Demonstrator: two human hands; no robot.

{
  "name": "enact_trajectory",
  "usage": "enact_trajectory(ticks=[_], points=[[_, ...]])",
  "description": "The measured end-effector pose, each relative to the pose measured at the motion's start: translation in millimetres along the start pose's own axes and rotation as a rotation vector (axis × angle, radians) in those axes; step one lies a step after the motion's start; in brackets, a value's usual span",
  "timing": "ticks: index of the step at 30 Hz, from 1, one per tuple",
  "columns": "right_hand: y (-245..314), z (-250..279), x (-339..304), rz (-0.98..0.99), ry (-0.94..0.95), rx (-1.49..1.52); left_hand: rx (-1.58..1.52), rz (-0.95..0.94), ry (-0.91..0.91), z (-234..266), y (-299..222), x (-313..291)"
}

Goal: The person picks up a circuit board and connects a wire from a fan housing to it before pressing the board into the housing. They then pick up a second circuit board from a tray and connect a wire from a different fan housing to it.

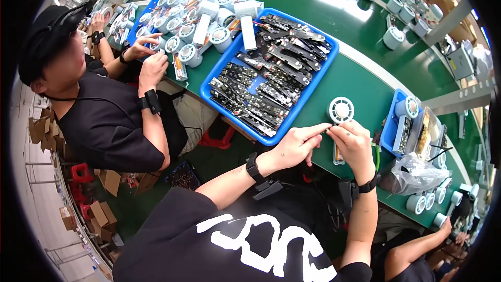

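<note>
My left hand (295, 146) and my right hand (355, 143) meet at the near edge of the green table (355, 78), fingertips pinched together on a small part between them that is too small to make out. A round white fan-like disc (341, 109) lies on the table just beyond my fingertips. Under my right hand a thin white strip (338, 155) lies on the table. A blue tray (313, 86) filled with several black circuit boards (271, 78) sits to the left of my hands. Both my wrists wear black bands.
A person in black (104, 109) sits at my left, handling white round parts from another blue tray (141, 18). A small blue bin (390, 130) and a clear plastic bag (417, 169) lie right of my hands. White cylinders (394, 36) dot the far table.
</note>
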State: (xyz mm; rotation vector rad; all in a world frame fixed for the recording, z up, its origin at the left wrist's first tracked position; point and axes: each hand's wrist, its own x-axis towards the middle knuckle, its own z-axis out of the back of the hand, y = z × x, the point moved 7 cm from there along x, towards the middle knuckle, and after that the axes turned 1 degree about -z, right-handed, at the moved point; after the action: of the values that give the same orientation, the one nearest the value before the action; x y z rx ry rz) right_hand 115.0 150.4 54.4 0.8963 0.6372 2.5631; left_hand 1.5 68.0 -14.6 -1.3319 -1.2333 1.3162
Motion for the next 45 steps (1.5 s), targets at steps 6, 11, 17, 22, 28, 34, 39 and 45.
enact_trajectory(ticks=[6,11,17,22,28,34,39,45], points=[[2,2,2,-0.029,0.026,-0.042,0.024,-0.016,0.047,-2,-2,0],[3,-1,2,-0.023,0.040,-0.032,0.058,-0.036,0.034,0,-3,-5],[0,2,-3,-0.085,0.020,-0.013,0.028,-0.031,0.036,-5,-6,-5],[10,3,-27,-0.226,-0.161,-0.056,-0.165,0.022,-0.053,-6,6,-4],[18,5,-55,-0.426,-0.464,-0.131,-0.284,0.017,-0.129,9,1,2],[9,10,-74,-0.604,-0.514,0.007,-0.267,0.005,-0.058,4,5,3],[12,7,-74,-0.702,-0.509,0.360,-0.242,0.031,-0.079,-7,10,-7],[7,-3,-81,-0.759,-0.582,0.677,-0.185,0.007,-0.114,-13,3,-11]])
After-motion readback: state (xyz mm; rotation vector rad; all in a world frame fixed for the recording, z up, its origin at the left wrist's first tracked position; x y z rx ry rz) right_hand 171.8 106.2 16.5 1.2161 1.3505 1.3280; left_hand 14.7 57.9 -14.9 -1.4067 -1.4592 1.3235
